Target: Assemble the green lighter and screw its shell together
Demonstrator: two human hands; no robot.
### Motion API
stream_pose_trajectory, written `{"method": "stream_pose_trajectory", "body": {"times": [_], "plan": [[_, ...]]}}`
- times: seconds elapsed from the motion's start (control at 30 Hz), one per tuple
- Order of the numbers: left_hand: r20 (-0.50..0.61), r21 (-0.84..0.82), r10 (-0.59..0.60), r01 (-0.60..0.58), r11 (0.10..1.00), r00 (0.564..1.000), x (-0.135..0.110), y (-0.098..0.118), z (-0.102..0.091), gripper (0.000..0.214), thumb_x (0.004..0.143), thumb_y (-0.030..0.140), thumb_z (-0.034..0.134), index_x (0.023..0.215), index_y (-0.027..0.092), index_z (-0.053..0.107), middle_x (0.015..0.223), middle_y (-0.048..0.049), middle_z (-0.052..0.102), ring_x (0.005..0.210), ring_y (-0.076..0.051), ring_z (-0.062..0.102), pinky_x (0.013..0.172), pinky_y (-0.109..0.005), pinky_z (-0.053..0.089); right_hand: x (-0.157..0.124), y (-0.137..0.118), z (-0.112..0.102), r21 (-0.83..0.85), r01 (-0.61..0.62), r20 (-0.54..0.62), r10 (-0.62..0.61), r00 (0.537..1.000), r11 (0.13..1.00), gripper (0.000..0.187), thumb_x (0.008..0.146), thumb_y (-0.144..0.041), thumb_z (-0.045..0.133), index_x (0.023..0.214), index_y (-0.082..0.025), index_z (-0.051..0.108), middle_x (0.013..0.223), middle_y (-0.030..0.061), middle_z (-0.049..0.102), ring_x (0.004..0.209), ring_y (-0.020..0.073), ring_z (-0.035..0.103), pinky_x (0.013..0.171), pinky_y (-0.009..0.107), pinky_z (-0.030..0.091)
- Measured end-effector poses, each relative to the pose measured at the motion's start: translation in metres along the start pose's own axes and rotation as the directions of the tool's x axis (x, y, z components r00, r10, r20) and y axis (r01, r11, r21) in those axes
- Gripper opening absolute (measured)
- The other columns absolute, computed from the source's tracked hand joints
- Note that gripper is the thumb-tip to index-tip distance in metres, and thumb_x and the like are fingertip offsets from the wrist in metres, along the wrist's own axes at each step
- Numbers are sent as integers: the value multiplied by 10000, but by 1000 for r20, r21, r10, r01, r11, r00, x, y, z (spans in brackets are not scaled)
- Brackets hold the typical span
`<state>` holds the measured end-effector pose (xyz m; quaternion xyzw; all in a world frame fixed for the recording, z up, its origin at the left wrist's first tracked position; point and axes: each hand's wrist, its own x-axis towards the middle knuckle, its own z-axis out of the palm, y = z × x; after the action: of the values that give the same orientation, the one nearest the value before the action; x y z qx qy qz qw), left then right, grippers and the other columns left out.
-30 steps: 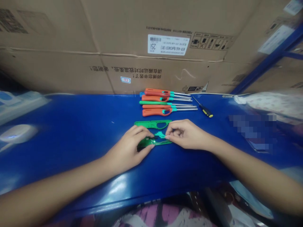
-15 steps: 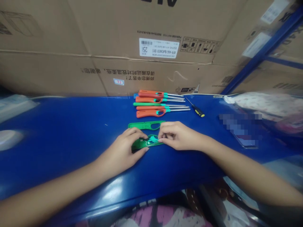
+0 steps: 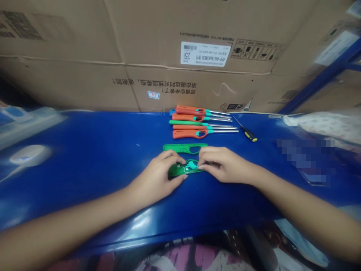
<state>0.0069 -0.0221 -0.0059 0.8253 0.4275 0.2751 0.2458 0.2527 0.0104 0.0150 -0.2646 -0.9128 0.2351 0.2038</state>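
Observation:
My left hand grips an open green plastic lighter shell half lying on the table, its fingers curled over the left end. My right hand pinches a small teal plastic part seated in that shell, its fingertips partly hiding the part. Just beyond my hands lies a second green shell half, touching neither hand. Farther back, several orange and green utility lighters with metal nozzles lie side by side, pointing right. A yellow-and-black screwdriver lies to their right.
The work surface is a glossy blue table. Large cardboard cartons stand along its back edge. A white mouse-like object lies at left, a pixelated blurred patch at right, and patterned fabric beyond it.
The view has shifted slightly. My right hand's fingers now sit lower and flatter on the teal part, while my left hand keeps its hold on the shell.

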Motion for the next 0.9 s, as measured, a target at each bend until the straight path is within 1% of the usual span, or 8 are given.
{"method": "stream_pose_trajectory", "body": {"times": [0.2, 0.43, 0.63, 0.77, 0.9], "plan": [[11, 0, -4, 4, 1000, 1000, 1, 2, -1, 212, 842, 239, 702, 1044, 183, 669, 1053, -60, 652, 969, -214, 633, 863, -355, 521, 1, -1, 2, 20, 25, 7, -25, 1000, 1000, 114, 938, -136, 559, 841, -154, 615, 812, 19, 565, 723, 119, 508, 669, 250, 417], [17, -12, -16, 16, 1000, 1000, 1, 4, -2, 189, 842, 238, 699, 1016, 177, 657, 1038, -61, 653, 971, -217, 627, 865, -361, 518, 2, 0, 5, 6, 62, 3, -62, 998, 998, 132, 961, -148, 533, 850, -158, 603, 824, 22, 549, 741, 121, 503, 677, 248, 416], [20, -10, -19, 19, 1000, 1000, 1, 4, -1, 191, 844, 243, 698, 1014, 177, 644, 1035, -63, 652, 984, -223, 624, 874, -370, 518, 2, 0, 8, 19, 41, -6, -40, 999, 999, 137, 959, -151, 539, 835, -161, 596, 802, 16, 533, 723, 120, 494, 651, 246, 400], [23, -17, -6, 6, 1000, 1000, 1, 4, -1, 186, 849, 237, 690, 1011, 177, 619, 1032, -62, 650, 1003, -231, 619, 892, -386, 517, 3, -1, 7, 20, 30, 34, -31, 999, 999, 126, 949, -146, 544, 847, -163, 614, 812, 21, 543, 711, 122, 499, 653, 253, 407], [13, -22, 41, -40, 999, 999, 0, 3, -1, 232, 862, 215, 673, 1070, 183, 578, 1058, -62, 644, 1029, -232, 605, 912, -396, 517, 2, -4, 5, -7, 26, 64, -25, 998, 1000, 145, 959, -157, 518, 869, -168, 632, 851, 40, 574, 738, 135, 528, 680, 266, 431]]}}
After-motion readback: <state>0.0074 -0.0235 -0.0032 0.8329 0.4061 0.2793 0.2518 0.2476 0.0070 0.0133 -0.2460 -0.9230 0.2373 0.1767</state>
